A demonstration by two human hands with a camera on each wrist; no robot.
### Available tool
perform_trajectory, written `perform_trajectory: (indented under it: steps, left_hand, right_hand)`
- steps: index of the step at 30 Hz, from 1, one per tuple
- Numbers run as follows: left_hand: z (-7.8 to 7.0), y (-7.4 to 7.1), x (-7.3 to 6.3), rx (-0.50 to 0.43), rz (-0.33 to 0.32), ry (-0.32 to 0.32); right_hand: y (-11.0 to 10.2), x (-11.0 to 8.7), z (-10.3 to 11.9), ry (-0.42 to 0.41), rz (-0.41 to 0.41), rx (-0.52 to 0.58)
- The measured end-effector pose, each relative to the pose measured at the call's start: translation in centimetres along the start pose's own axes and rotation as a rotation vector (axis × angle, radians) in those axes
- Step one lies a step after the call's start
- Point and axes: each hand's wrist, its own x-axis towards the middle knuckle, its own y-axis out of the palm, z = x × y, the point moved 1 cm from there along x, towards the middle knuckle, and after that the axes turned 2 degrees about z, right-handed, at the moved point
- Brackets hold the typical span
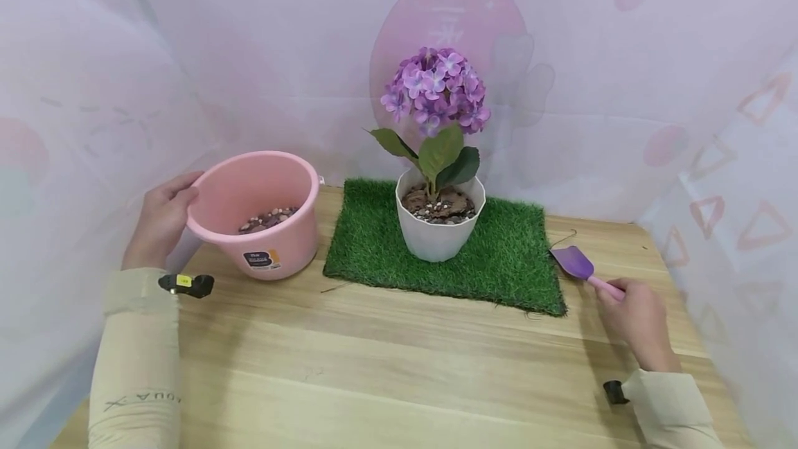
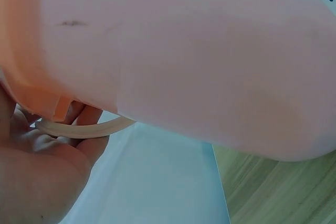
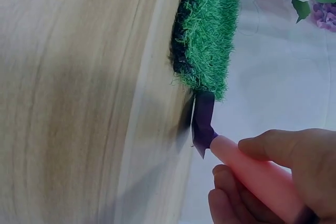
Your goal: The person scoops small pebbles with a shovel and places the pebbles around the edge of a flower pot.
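At the left of the head view, my left hand (image 1: 161, 217) grips the rim of a pink bucket (image 1: 289, 244). Pebbles (image 1: 269, 219) lie on the bucket's bottom. The left wrist view shows fingers curled by the rim, near a pale curved handle (image 2: 86, 129). On the right, my right hand (image 1: 639, 321) holds a small trowel by its pink handle (image 3: 252, 174). The trowel's purple blade (image 1: 574, 262) is by the right edge of the green turf mat, its tip close to the grass.
A white pot (image 1: 433, 240) with soil and a purple hydrangea (image 1: 436, 92) stands on the green turf mat (image 1: 374, 255). Wooden tabletop (image 1: 374, 366) extends in front. Pale printed cloth (image 1: 592, 123) hangs behind and at both sides.
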Motion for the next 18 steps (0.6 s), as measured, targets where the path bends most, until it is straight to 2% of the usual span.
perform_trajectory:
  steps: [6, 18]
  left_hand:
    - [0.2, 0.29, -0.12, 0.012, -0.026, 0.021]
    - [0.15, 0.51, -0.36, 0.009, -0.01, 0.027]
  right_hand:
    - [-0.24, -0.26, 0.2, -0.025, -0.032, -0.007]
    - [-1.02, -0.48, 0.89, -0.08, -0.132, -0.013]
